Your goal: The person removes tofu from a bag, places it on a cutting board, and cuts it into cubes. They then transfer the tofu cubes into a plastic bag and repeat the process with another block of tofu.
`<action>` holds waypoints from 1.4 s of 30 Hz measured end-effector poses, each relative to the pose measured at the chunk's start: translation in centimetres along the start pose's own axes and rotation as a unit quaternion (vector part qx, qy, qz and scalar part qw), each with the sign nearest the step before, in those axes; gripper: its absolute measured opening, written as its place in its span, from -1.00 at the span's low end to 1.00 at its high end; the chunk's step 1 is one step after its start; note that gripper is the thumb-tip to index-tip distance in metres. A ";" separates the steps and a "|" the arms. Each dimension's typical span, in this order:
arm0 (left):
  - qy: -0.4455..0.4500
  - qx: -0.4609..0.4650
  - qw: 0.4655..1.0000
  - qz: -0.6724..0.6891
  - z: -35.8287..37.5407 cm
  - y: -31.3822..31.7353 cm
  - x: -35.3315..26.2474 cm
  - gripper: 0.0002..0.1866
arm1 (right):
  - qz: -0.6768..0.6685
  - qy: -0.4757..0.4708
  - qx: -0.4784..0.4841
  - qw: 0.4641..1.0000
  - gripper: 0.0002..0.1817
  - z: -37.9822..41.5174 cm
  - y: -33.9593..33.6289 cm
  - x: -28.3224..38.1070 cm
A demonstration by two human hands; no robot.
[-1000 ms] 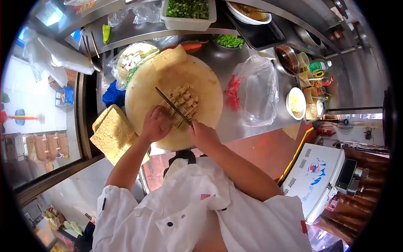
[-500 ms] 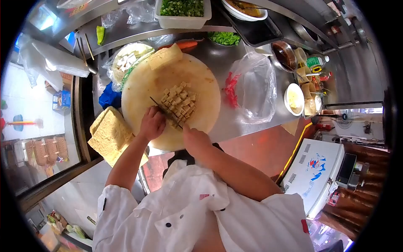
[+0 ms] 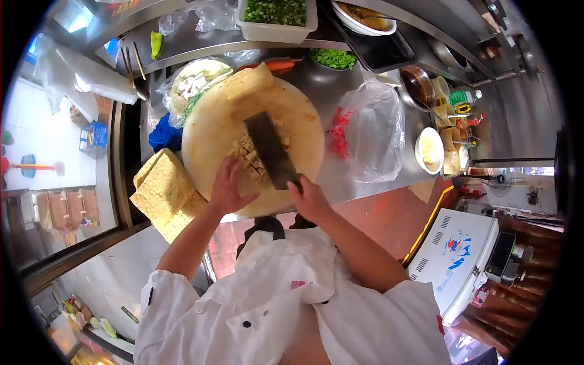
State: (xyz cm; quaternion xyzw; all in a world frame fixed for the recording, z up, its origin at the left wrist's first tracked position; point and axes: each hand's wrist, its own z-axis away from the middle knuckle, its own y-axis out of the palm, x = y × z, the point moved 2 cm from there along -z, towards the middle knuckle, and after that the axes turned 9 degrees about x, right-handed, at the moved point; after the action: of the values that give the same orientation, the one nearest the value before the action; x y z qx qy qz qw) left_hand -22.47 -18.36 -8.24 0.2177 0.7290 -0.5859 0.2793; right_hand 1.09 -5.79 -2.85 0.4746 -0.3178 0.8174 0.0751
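A broad dark cleaver lies tilted flat over a heap of diced tan pieces, with my right hand wrapped round its handle. Part of the heap is hidden under the blade. My left hand rests at the heap's near left side, thumb spread away from the fingers, holding nothing. Under it all is a round pale chopping board. At the board's far edge lies a tan slab. Larger folded spongy tan sheets sit off its left edge.
Left of the board are a blue cloth and a bagged plate of white pieces. To the right lie a clear plastic bag and a white bowl. A tub of chopped greens stands on the shelf above.
The cleaver has turned from edge-down in the diced pieces to flat over them. My left hand has opened and my right hand has moved to the right.
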 end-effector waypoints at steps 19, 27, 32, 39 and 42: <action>-0.055 0.055 0.994 -0.080 -7.1 3.1 0.4 0.20 | -0.309 0.186 -0.038 0.932 -0.73 -0.7 -3.6 -10.9; -0.025 -0.097 0.994 -0.044 -7.7 5.9 -4.1 -0.13 | -0.355 0.136 -0.004 0.925 -0.71 -2.8 5.1 -5.6; -0.102 -0.169 0.980 0.036 -7.2 6.4 -4.6 -0.47 | -0.354 0.117 0.033 0.927 -0.83 -3.1 6.2 -4.2; -0.156 -0.211 0.965 0.003 -6.7 7.2 -6.2 -0.57 | -0.407 0.172 0.106 0.891 -0.86 -2.7 5.6 -5.3; -0.182 -0.211 0.958 -0.060 -6.6 7.3 -7.9 -0.59 | -0.408 0.147 0.133 0.891 -0.86 -2.0 4.6 -5.6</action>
State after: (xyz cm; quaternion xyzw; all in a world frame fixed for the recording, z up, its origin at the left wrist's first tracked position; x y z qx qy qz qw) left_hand -12.85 -10.25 -7.38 -0.0012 0.7844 -0.4645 0.4111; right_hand 0.68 -7.28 -10.21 0.4420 0.0302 0.8100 0.3841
